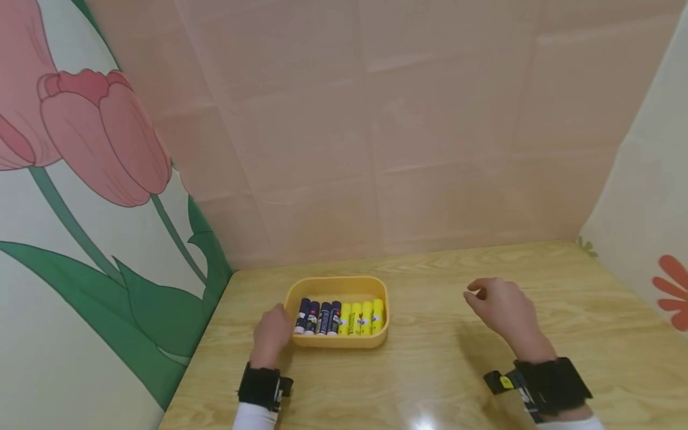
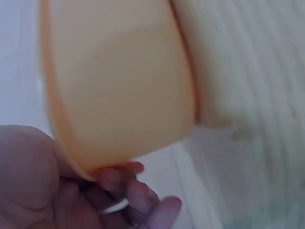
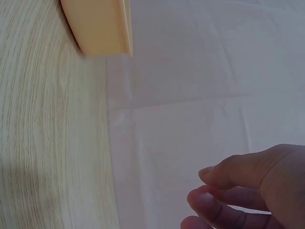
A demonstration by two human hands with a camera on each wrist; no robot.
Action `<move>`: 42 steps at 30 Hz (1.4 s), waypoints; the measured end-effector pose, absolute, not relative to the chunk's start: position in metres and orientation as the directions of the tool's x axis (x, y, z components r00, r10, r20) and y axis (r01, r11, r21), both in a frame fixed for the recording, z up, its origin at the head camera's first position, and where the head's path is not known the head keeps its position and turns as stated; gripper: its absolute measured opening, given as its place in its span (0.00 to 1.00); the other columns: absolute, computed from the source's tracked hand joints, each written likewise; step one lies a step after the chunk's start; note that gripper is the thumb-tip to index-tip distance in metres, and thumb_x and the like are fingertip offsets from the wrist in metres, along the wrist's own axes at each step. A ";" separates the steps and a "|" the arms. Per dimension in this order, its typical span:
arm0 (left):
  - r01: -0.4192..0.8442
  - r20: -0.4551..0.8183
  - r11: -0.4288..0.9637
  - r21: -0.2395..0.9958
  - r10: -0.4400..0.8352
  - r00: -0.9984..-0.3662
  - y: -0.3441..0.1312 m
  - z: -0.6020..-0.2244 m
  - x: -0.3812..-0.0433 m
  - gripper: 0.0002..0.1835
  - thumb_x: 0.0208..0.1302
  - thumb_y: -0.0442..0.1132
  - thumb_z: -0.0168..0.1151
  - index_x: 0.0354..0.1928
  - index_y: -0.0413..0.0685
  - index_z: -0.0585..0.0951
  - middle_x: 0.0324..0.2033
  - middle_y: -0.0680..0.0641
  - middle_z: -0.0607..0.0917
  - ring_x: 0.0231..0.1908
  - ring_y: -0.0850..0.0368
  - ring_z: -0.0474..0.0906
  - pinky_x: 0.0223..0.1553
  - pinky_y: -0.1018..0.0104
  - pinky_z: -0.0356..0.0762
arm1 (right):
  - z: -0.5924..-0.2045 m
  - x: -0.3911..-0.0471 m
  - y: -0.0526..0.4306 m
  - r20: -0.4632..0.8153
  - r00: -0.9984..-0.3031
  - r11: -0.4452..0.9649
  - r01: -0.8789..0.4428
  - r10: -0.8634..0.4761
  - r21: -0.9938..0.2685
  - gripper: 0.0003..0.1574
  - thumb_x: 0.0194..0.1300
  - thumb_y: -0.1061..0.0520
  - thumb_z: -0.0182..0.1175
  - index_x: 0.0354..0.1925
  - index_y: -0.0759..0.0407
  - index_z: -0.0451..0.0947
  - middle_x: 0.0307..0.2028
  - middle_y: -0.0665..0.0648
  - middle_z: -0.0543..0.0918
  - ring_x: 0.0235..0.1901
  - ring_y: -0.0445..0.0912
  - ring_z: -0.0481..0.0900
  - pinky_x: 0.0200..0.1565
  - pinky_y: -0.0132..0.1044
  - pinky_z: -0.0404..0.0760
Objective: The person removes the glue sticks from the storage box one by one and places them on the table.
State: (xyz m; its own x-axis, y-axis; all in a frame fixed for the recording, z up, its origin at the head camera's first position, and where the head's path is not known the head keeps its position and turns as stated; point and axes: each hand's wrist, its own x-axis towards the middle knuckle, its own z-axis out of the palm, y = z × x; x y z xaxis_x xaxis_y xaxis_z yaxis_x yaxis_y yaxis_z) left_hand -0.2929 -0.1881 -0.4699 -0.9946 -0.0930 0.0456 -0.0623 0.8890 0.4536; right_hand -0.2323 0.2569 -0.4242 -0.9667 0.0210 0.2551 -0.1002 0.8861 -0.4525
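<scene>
A shallow yellow plastic bin point(image 1: 340, 341) stands on the table, left of centre. Inside it, a row of small stick-shaped tubes lies side by side: several dark navy tubes point(image 1: 325, 318) with white ends on the left, several bright yellow tubes point(image 1: 367, 318) on the right. My left hand point(image 1: 273, 329) grips the bin's left end, its fingers point(image 2: 112, 180) curled at the rim in the left wrist view. Well to the right of the bin, my right hand point(image 1: 504, 310) hovers over the table with loosely bent fingers and nothing in them.
The light wood-grain table point(image 1: 430, 376) meets a pinkish creased sheet point(image 1: 376, 131) at the back. A panel with printed tulips point(image 1: 102, 131) borders the left side, and a pale panel with a red flower point(image 1: 672, 292) the right. Both wrists wear black straps point(image 1: 556, 385).
</scene>
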 end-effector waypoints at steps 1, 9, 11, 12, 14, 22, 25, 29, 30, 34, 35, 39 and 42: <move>-0.051 0.045 0.883 0.467 -0.081 -0.996 -0.190 -0.470 -0.294 0.13 0.73 0.37 0.45 0.44 0.35 0.77 0.32 0.39 0.82 0.33 0.45 0.81 0.34 0.49 0.78 | -0.424 -0.232 0.257 0.251 -0.968 0.886 -0.097 0.022 -0.454 0.21 0.69 0.51 0.60 0.49 0.67 0.83 0.34 0.64 0.87 0.21 0.44 0.78 0.19 0.39 0.72; -0.029 0.001 0.873 0.487 -0.034 -0.999 -0.192 -0.467 -0.295 0.18 0.75 0.37 0.44 0.55 0.30 0.76 0.46 0.32 0.83 0.45 0.39 0.82 0.46 0.44 0.79 | -0.425 -0.231 0.254 0.252 -0.968 0.884 -0.101 0.020 -0.457 0.21 0.69 0.51 0.60 0.48 0.67 0.83 0.34 0.64 0.86 0.21 0.44 0.78 0.19 0.39 0.72; -0.037 -0.020 0.867 0.498 -0.031 -0.999 -0.191 -0.465 -0.295 0.20 0.75 0.37 0.44 0.58 0.29 0.75 0.50 0.30 0.82 0.48 0.39 0.81 0.50 0.43 0.78 | -0.425 -0.232 0.254 0.249 -0.968 0.883 -0.102 0.018 -0.459 0.20 0.69 0.51 0.60 0.48 0.67 0.83 0.34 0.64 0.86 0.20 0.44 0.78 0.18 0.39 0.71; -0.039 -0.030 0.864 0.501 -0.028 -0.999 -0.190 -0.465 -0.295 0.21 0.74 0.36 0.44 0.60 0.28 0.74 0.52 0.30 0.81 0.49 0.39 0.81 0.50 0.44 0.78 | -0.425 -0.232 0.254 0.247 -0.969 0.883 -0.100 0.018 -0.459 0.20 0.69 0.51 0.60 0.48 0.67 0.83 0.34 0.64 0.86 0.20 0.44 0.78 0.18 0.39 0.71; -0.058 -0.068 0.850 0.523 -0.026 -0.997 -0.189 -0.463 -0.296 0.21 0.75 0.37 0.44 0.61 0.28 0.73 0.51 0.32 0.82 0.45 0.42 0.81 0.47 0.47 0.79 | -0.424 -0.232 0.255 0.243 -0.970 0.883 -0.100 0.016 -0.459 0.20 0.69 0.51 0.60 0.48 0.67 0.83 0.34 0.65 0.86 0.21 0.45 0.78 0.18 0.39 0.71; -0.037 -0.123 0.827 0.562 0.040 -0.992 -0.184 -0.461 -0.296 0.15 0.74 0.36 0.46 0.50 0.33 0.77 0.30 0.45 0.78 0.29 0.52 0.74 0.31 0.59 0.73 | -0.425 -0.233 0.251 0.230 -0.973 0.881 -0.092 0.019 -0.464 0.20 0.68 0.52 0.61 0.48 0.67 0.83 0.34 0.64 0.87 0.21 0.45 0.79 0.19 0.39 0.72; 0.011 -0.102 0.818 0.575 0.085 -0.991 -0.182 -0.462 -0.296 0.18 0.74 0.36 0.45 0.57 0.32 0.76 0.37 0.41 0.82 0.32 0.51 0.76 0.35 0.55 0.76 | -0.425 -0.233 0.249 0.209 -0.978 0.875 -0.083 0.021 -0.477 0.21 0.68 0.51 0.61 0.49 0.67 0.82 0.34 0.64 0.86 0.21 0.44 0.78 0.19 0.39 0.72; 0.064 -0.078 0.795 0.603 0.138 -0.987 -0.180 -0.466 -0.295 0.22 0.76 0.36 0.43 0.66 0.32 0.70 0.51 0.36 0.82 0.39 0.50 0.77 0.42 0.51 0.76 | -0.430 -0.234 0.243 0.195 -0.981 0.863 -0.090 0.011 -0.497 0.23 0.69 0.51 0.60 0.52 0.68 0.80 0.33 0.63 0.86 0.20 0.43 0.77 0.19 0.39 0.72; 0.074 -0.075 0.789 0.610 0.149 -0.986 -0.179 -0.466 -0.296 0.23 0.76 0.36 0.43 0.67 0.33 0.70 0.52 0.36 0.82 0.40 0.49 0.77 0.42 0.51 0.76 | -0.431 -0.234 0.241 0.197 -0.980 0.861 -0.096 0.005 -0.500 0.22 0.69 0.51 0.60 0.52 0.68 0.80 0.33 0.62 0.86 0.19 0.43 0.76 0.19 0.39 0.71; 0.116 -0.055 0.780 0.615 0.188 -0.981 -0.175 -0.467 -0.294 0.22 0.75 0.35 0.43 0.66 0.33 0.71 0.53 0.36 0.82 0.42 0.49 0.77 0.44 0.49 0.76 | -0.437 -0.238 0.234 0.199 -0.980 0.866 -0.109 -0.011 -0.488 0.21 0.68 0.52 0.60 0.51 0.67 0.80 0.31 0.60 0.86 0.20 0.43 0.76 0.20 0.39 0.73; 0.121 -0.054 0.780 0.613 0.195 -0.979 -0.173 -0.467 -0.293 0.22 0.75 0.36 0.43 0.65 0.33 0.72 0.53 0.36 0.82 0.42 0.49 0.77 0.46 0.48 0.77 | -0.437 -0.238 0.233 0.195 -0.981 0.869 -0.106 -0.011 -0.483 0.21 0.68 0.52 0.60 0.51 0.67 0.80 0.31 0.60 0.86 0.20 0.43 0.77 0.20 0.39 0.73; 0.122 -0.068 0.767 0.629 0.211 -0.975 -0.165 -0.465 -0.290 0.21 0.76 0.36 0.42 0.64 0.34 0.73 0.49 0.39 0.83 0.42 0.50 0.76 0.47 0.48 0.76 | -0.440 -0.242 0.230 0.180 -0.984 0.876 -0.097 -0.012 -0.472 0.21 0.68 0.51 0.62 0.51 0.66 0.80 0.32 0.61 0.86 0.23 0.45 0.79 0.22 0.40 0.75; 0.101 -0.095 0.750 0.654 0.214 -0.972 -0.162 -0.464 -0.287 0.21 0.76 0.36 0.42 0.64 0.33 0.73 0.45 0.41 0.83 0.38 0.52 0.76 0.41 0.53 0.76 | -0.441 -0.242 0.228 0.163 -0.987 0.876 -0.089 -0.011 -0.475 0.22 0.68 0.51 0.62 0.52 0.66 0.79 0.33 0.62 0.86 0.24 0.46 0.80 0.22 0.40 0.76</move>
State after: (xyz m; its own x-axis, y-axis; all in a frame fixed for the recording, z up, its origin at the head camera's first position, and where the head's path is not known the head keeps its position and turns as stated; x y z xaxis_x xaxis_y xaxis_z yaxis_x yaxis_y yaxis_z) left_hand -0.2868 -0.1620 -0.4640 -0.9723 0.2135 -0.0953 0.1006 0.7498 0.6540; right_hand -0.2424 0.2276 -0.4408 -0.9865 -0.0113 0.1633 -0.0886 0.8757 -0.4746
